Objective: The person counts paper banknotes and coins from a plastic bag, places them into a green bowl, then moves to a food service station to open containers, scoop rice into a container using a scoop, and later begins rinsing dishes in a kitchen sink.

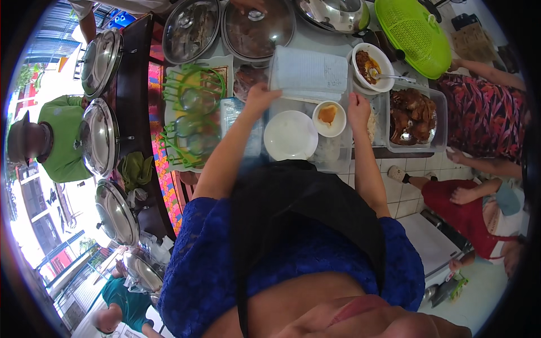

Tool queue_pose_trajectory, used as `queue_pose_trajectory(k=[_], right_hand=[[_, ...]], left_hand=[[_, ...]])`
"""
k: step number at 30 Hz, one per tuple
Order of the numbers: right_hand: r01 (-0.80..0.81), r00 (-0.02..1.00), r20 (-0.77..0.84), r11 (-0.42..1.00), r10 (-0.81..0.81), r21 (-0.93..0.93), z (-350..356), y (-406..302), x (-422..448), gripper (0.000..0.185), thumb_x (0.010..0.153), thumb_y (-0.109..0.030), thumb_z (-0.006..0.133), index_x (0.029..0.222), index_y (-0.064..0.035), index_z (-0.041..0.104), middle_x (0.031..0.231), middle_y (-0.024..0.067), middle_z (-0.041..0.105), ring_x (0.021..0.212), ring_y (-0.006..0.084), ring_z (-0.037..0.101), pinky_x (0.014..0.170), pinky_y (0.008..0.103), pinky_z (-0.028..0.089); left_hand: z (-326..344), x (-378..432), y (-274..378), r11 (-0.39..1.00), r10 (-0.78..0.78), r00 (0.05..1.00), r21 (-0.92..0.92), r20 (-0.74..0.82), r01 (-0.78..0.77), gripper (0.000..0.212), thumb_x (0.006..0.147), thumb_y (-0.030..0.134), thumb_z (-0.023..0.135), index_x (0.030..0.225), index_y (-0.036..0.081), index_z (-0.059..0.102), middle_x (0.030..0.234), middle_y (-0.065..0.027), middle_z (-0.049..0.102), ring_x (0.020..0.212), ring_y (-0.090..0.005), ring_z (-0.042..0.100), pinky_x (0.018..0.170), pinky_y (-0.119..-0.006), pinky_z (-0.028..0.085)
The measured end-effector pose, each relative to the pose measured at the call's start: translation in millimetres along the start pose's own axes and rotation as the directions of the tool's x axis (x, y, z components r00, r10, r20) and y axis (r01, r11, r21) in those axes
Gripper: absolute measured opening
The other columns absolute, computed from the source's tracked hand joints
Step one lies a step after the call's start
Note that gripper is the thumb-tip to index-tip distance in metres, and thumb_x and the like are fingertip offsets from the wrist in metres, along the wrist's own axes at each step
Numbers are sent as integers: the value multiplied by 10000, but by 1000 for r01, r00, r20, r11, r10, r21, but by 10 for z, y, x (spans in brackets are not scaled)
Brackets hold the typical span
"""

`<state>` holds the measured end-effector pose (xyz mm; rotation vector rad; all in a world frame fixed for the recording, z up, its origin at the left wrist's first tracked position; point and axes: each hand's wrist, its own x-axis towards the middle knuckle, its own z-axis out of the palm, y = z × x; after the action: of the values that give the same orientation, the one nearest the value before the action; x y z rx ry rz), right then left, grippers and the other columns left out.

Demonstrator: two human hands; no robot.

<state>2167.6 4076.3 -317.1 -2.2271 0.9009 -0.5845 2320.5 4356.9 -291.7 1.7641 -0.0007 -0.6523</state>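
Note:
My left hand (261,100) pinches the lower left corner of an open notebook (310,72) with handwriting on its lined pages. Curled fingers of my right hand (359,110) are at the right edge of a clear plastic container (345,145); whether they grip it cannot be told. Below the notebook, a white plate (290,135) and a small white bowl (329,119) with brownish-orange sauce rest over the container. Beyond my right hand stands a white bowl (367,84) of reddish-brown food with a spoon (393,77) in it.
Green racks (186,88) with glass lids fill a tray at left. Lidded metal food dishes (258,31) line the back. A lime-green food cover (414,38) and a plastic box of browned meat (413,116) lie right. People (477,114) stand close at right.

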Motion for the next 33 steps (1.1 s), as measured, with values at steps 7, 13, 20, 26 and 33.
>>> queue_pose_trajectory(k=[7,13,20,26,33], right_hand=[[133,903,393,982,-175,131,-490,-591,-496,224,885,-149,597,1065,-22,637,926,217,653,826,346,627,728,378,481],[69,963,255,993,-93,101,-536,-852,-728,169,878,-109,575,1016,-22,621,844,206,650,748,374,634,667,411,491],[246,940,252,969,-230,-33,-288,-1115,-1138,120,874,-108,562,975,-44,559,869,200,600,826,408,595,722,467,469],[-126,900,433,983,55,136,-196,-848,-1297,214,867,-185,589,980,-5,562,905,230,607,885,407,591,770,450,469],[-162,886,449,985,116,64,-480,-726,-1317,254,876,-183,580,1016,27,603,950,256,637,879,402,626,782,431,480]], left_hand=[[-42,-186,-39,999,1,1000,-32,-28,-2,605,704,277,810,1126,-89,579,933,-127,666,837,-176,626,733,-287,500],[-124,-290,-131,997,3,999,81,37,-6,653,710,311,813,1161,-88,562,955,-124,656,878,-178,614,762,-288,495],[-65,-228,-223,986,63,998,155,-5,-62,463,738,271,810,977,-63,597,773,-46,610,643,-101,534,570,-248,437],[29,-302,-101,939,116,992,330,-54,-91,427,744,243,796,947,-37,546,801,-80,615,657,-133,583,593,-277,468],[200,-400,-84,998,68,998,6,11,-68,364,952,91,468,1241,-15,274,958,-157,624,673,-204,670,559,-280,526]])
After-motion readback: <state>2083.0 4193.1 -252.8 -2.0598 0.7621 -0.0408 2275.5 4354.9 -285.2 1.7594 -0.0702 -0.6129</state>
